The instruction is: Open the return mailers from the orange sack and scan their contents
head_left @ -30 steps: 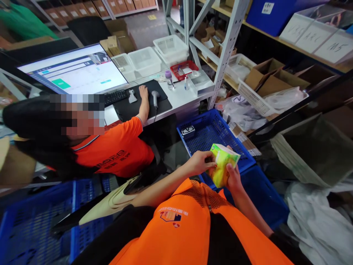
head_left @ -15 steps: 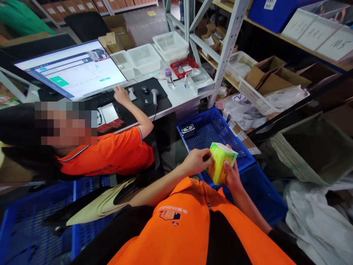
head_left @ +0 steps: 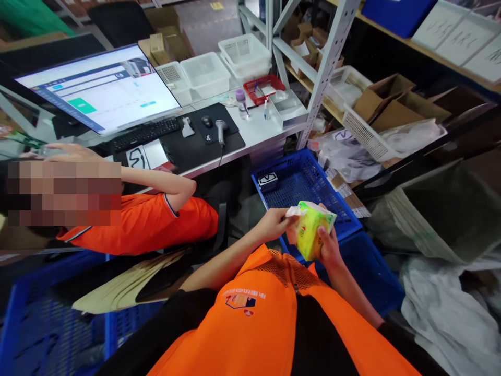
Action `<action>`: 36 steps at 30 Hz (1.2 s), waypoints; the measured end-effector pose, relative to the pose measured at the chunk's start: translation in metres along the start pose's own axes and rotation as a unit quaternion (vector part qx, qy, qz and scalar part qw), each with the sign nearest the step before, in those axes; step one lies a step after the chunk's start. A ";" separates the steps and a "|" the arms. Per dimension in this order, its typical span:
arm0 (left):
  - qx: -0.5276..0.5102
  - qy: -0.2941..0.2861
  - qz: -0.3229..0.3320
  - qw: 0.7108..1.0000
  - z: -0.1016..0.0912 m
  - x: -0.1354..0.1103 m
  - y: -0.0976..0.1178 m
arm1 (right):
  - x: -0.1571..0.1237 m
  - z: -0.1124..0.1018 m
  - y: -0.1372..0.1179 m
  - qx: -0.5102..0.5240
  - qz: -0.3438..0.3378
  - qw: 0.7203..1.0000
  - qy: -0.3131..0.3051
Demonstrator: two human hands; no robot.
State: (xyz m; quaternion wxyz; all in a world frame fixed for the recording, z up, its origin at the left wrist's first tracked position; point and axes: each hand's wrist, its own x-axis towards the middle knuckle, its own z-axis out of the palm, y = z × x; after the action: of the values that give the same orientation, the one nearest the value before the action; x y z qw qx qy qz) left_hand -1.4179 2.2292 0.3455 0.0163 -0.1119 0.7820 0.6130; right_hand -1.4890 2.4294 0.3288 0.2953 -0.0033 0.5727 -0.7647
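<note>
A yellow-green pack of tissues [head_left: 309,232] is gripped in my right hand [head_left: 329,246], thumb pressed on its near face and the other fingers mostly hidden behind it. To the left of the pack, my left hand [head_left: 273,223] is closed in a pinch on a white tissue [head_left: 294,211], which spans the gap to the pack's upper edge. Both hands are in front of my orange vest. Below and beyond them lies a blue crate [head_left: 309,177] with a small black-and-white box [head_left: 267,180] inside.
A co-worker in an orange shirt [head_left: 156,222] sits close on my left at a desk with a monitor [head_left: 102,86], keyboard [head_left: 146,133] and barcode scanner [head_left: 221,130]. On my right stand shelving [head_left: 329,68] and a grey-green bin [head_left: 426,209].
A white tissue now shows between my left hand and the pack, and that hand has drawn slightly left. The co-worker's hand has gone from the keyboard up toward the head.
</note>
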 end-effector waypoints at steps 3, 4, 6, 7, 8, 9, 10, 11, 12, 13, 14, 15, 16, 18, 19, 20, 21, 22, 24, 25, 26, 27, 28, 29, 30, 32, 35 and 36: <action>-0.031 0.060 0.008 0.998 -0.007 -0.006 -0.009 | 0.011 -0.003 0.002 0.011 0.016 1.000 0.005; -0.031 0.094 0.005 0.995 -0.011 -0.008 -0.012 | 0.016 -0.003 0.003 0.016 0.018 1.000 0.008; -0.038 0.148 0.005 0.988 -0.017 -0.014 -0.018 | 0.029 0.000 0.006 0.023 0.025 0.999 0.006; -0.045 0.164 0.008 0.985 -0.021 -0.017 -0.020 | 0.037 0.003 0.007 0.026 0.032 0.999 0.003; -0.054 0.177 0.009 0.983 -0.024 -0.019 -0.023 | 0.045 0.007 0.009 0.027 0.040 0.999 -0.001; -0.067 0.191 0.007 0.979 -0.027 -0.021 -0.026 | 0.054 0.012 0.010 0.026 0.051 0.998 -0.005; -0.083 0.212 0.000 0.974 -0.030 -0.021 -0.029 | 0.063 0.019 0.011 0.024 0.063 0.998 -0.007; -0.099 0.236 -0.010 0.967 -0.034 -0.021 -0.031 | 0.073 0.026 0.012 0.021 0.074 0.997 -0.008; -0.115 0.257 -0.022 0.959 -0.039 -0.019 -0.035 | 0.083 0.033 0.013 0.016 0.083 0.996 -0.010; -0.129 0.273 -0.033 0.953 -0.045 -0.016 -0.038 | 0.092 0.041 0.014 0.010 0.088 0.996 -0.012; -0.142 0.280 -0.040 0.948 -0.051 -0.012 -0.041 | 0.101 0.049 0.014 0.004 0.091 0.996 -0.016; -0.154 0.281 -0.045 0.946 -0.058 -0.006 -0.044 | 0.110 0.056 0.014 -0.002 0.091 0.996 -0.020; -0.167 0.274 -0.050 0.946 -0.066 0.001 -0.047 | 0.119 0.063 0.014 -0.008 0.089 0.996 -0.025; -0.184 0.233 -0.073 0.952 -0.081 0.019 -0.054 | 0.136 0.076 0.014 -0.022 0.086 0.995 -0.038; -0.181 0.205 -0.092 0.958 -0.087 0.028 -0.058 | 0.144 0.081 0.014 -0.030 0.085 0.995 -0.046; -0.170 0.176 -0.110 0.963 -0.093 0.039 -0.062 | 0.152 0.086 0.014 -0.039 0.084 0.994 -0.054; -0.152 0.152 -0.122 0.969 -0.098 0.049 -0.066 | 0.161 0.090 0.014 -0.049 0.081 0.994 -0.058; -0.133 0.140 -0.123 0.973 -0.103 0.059 -0.070 | 0.170 0.093 0.014 -0.061 0.077 0.993 -0.058; -0.104 0.136 -0.102 0.980 -0.111 0.078 -0.078 | 0.190 0.097 0.014 -0.081 0.069 0.993 -0.048; -0.098 0.139 -0.090 0.981 -0.115 0.087 -0.082 | 0.200 0.099 0.014 -0.088 0.069 0.993 -0.039; -0.094 0.144 -0.083 0.982 -0.119 0.095 -0.086 | 0.210 0.100 0.015 -0.092 0.071 0.993 -0.028; -0.090 0.152 -0.081 0.981 -0.124 0.102 -0.089 | 0.221 0.101 0.016 -0.094 0.076 0.993 -0.013; -0.086 0.163 -0.082 0.979 -0.130 0.109 -0.092 | 0.231 0.102 0.017 -0.093 0.082 0.992 0.004; -0.082 0.180 -0.083 0.977 -0.136 0.114 -0.095 | 0.241 0.102 0.017 -0.091 0.086 0.992 0.025; -0.078 0.205 -0.081 0.972 -0.143 0.119 -0.098 | 0.252 0.101 0.018 -0.088 0.089 0.991 0.044; -0.080 0.257 -0.072 0.960 -0.158 0.125 -0.104 | 0.275 0.097 0.018 -0.078 0.096 0.990 0.065; -0.098 0.277 -0.062 0.954 -0.182 0.129 -0.110 | 0.317 0.091 0.017 -0.076 0.123 0.989 0.037; -0.103 0.272 -0.059 0.955 -0.190 0.129 -0.111 | 0.334 0.091 0.019 -0.079 0.128 0.988 0.028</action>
State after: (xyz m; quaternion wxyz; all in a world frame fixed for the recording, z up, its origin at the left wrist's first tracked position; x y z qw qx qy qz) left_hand -1.5005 2.0020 0.2657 -0.1725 -0.3219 0.6815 0.6342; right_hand -1.7256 2.1945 0.2324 0.3736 0.0682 0.6348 -0.6729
